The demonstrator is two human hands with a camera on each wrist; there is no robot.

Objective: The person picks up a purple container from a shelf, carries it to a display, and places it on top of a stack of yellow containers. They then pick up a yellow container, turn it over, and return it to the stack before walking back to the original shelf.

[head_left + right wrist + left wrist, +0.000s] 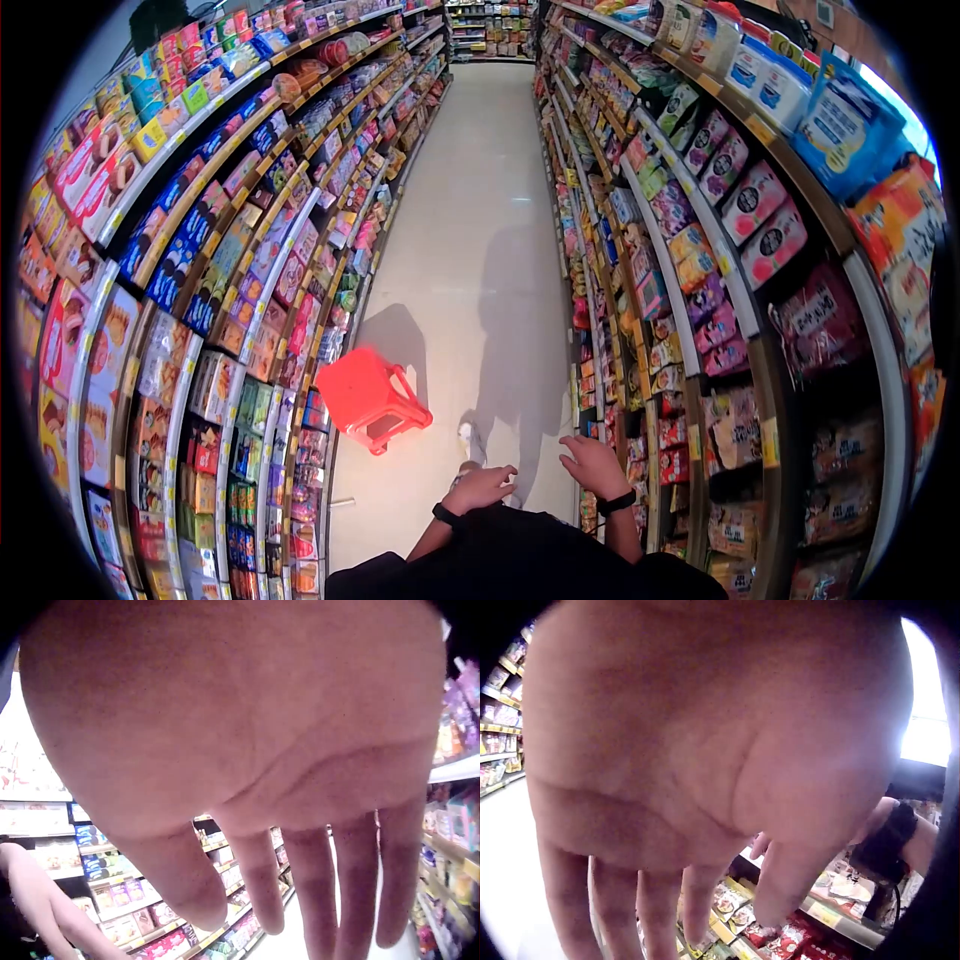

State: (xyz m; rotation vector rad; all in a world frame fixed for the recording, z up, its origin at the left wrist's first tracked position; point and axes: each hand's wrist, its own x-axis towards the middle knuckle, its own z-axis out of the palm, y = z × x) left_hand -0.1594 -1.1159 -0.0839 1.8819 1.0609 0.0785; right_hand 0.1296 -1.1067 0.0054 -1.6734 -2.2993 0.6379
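Observation:
In the head view my left hand (482, 489) is held in front of my body at the bottom centre, palm down and empty. To its right, my right hand (597, 468) hangs near the right shelf with its fingers spread, touching nothing that I can see. The left palm (705, 765) fills the left wrist view, its fingers extended downward. In the right wrist view the right palm (247, 735) shows the same way, fingers straight and slightly apart. A dark band circles each wrist.
A red plastic stool (368, 396) stands on the pale aisle floor (470, 180), beside the left shelves. Shelves packed with snack packets (240, 260) line the left side; more, including a blue bag (848, 122), line the right. Another shelf closes the far end.

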